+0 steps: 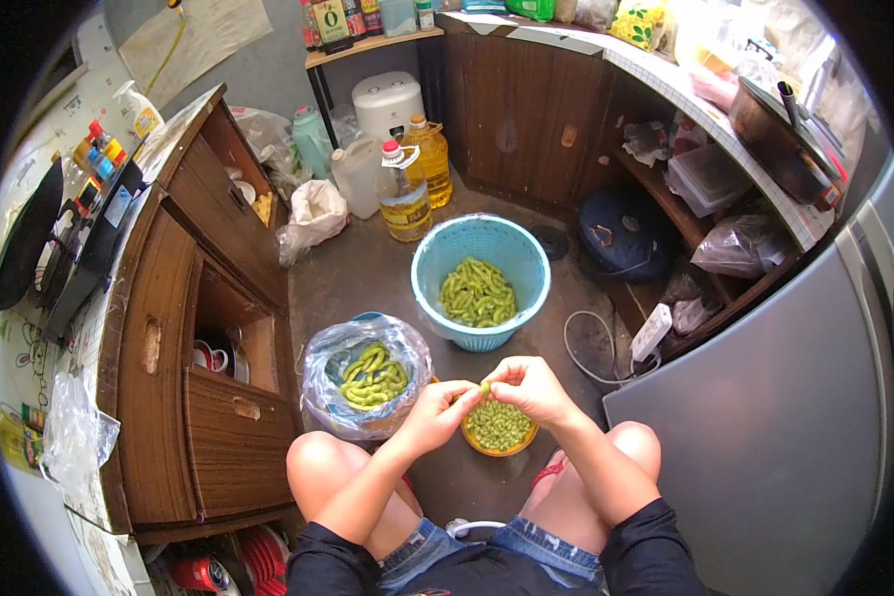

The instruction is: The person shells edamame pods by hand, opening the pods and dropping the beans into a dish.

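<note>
Between the fingertips of my left hand (445, 408) and my right hand (534, 390) is a green edamame pod (485, 390), pinched from both sides. Just below my hands stands an orange-rimmed bowl (494, 451) with many shelled green beans (498, 425) in it. To the left, a container lined with a clear plastic bag (320, 372) holds several whole pods (373, 377). Farther out is a blue plastic basket (483, 341) with a heap of pods (478, 293) at its bottom. My fingers partly hide the held pod.
Cooking oil bottles (404, 197) stand on the floor behind the basket. Wooden cabinets (242, 447) line the left side. A grey refrigerator (745, 417) is close on my right, and a white power strip (651, 332) with a looped cord lies beside it.
</note>
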`<state>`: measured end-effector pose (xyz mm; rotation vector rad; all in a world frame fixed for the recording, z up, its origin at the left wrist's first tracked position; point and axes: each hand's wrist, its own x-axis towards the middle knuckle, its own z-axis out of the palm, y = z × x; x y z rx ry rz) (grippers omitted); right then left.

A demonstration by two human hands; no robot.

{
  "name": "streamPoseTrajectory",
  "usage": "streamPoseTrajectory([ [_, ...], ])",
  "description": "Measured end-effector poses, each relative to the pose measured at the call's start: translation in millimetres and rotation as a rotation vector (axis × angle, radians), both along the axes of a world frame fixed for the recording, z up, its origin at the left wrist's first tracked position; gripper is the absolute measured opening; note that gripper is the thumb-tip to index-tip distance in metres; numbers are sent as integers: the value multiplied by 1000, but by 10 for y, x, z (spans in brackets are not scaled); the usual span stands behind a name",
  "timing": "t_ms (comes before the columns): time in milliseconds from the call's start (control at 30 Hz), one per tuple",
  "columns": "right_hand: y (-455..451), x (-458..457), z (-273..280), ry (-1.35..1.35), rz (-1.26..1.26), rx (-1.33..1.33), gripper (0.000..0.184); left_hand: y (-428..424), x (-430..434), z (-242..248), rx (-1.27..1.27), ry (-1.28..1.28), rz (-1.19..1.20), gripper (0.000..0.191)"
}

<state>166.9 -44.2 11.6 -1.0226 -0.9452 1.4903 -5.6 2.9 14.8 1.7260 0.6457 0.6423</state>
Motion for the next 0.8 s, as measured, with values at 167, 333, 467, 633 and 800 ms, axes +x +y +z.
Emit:
streamPoseTrajectory([
  [167,51,-26,-90,47,-16,-10,7,33,-27,-119,-741,-132,-48,19],
  [333,142,-11,-220,-41,-137,-113,9,18,130,-52,367,111,150,15],
  [467,146,-78,-210,-234,-208,-1,10,6,133,-48,579,263,201,14],
  [633,117,-109,-135,-228,-178,-9,8,29,110,-175,391,119,181,19],
  [800,106,-55,-149,-187,-102,-18,6,62,45,-181,-161,29,-19,26],
])
